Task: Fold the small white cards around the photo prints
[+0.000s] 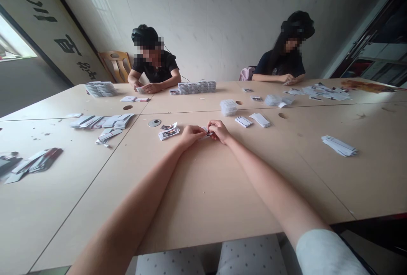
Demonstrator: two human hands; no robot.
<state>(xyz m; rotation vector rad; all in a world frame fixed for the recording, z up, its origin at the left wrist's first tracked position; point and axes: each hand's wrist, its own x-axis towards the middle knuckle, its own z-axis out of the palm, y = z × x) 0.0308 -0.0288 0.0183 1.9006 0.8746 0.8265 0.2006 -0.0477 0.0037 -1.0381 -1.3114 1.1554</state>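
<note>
My left hand (191, 135) and my right hand (218, 131) meet over the table, their fingertips nearly touching. Between them is a small pale piece (203, 137) with a dark part at the right fingers; its kind is too small to make out. Both hands are closed in a pinch around it. Just left of my left hand lies a stack of picture cards (169, 134), with a bent card (169, 126) behind it. Beyond my right hand are two white card stacks (243, 121) (260, 120) and a pile of clear plastic sleeves (228, 107).
Two people (155, 67) (282, 61) sit across the table (203, 207), handling small cards. Bundled stacks (197, 87) stand before one. White card piles lie to the left (101, 121) and right (339, 145). A round disc (154, 123) and cable holes (282, 115) mark the tabletop.
</note>
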